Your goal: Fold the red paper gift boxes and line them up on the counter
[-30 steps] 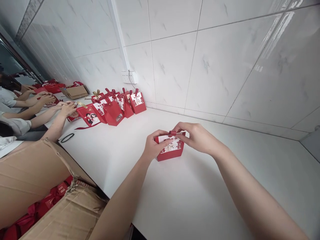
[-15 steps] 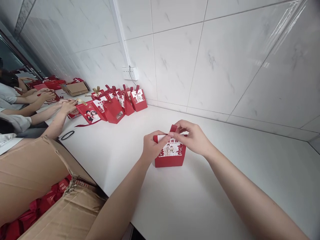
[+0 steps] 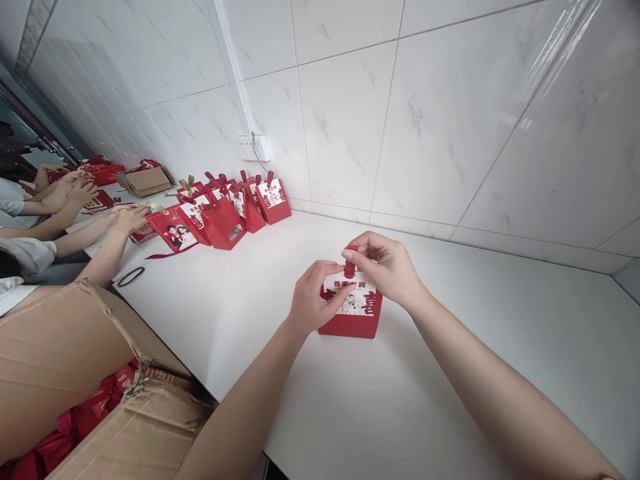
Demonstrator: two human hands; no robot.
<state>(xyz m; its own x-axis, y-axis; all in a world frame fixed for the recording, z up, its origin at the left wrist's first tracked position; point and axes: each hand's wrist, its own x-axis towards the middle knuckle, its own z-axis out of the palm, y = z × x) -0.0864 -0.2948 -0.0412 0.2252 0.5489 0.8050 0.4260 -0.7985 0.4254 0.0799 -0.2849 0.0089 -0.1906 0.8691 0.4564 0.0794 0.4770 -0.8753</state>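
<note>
A small red gift box with a white printed picture on its front stands upright on the white table. My left hand is closed on the box's left top edge and front. My right hand pinches the red tab that sticks up from the box's top, thumb and forefinger together.
A row of several finished red gift boxes stands by the wall at the back left. Other people's hands work further left. An open cardboard carton with red items sits at the lower left. A black loop lies on the table.
The box has gone from tilted to standing upright and shifted slightly right. My right hand has lifted to pinch the top tab.
</note>
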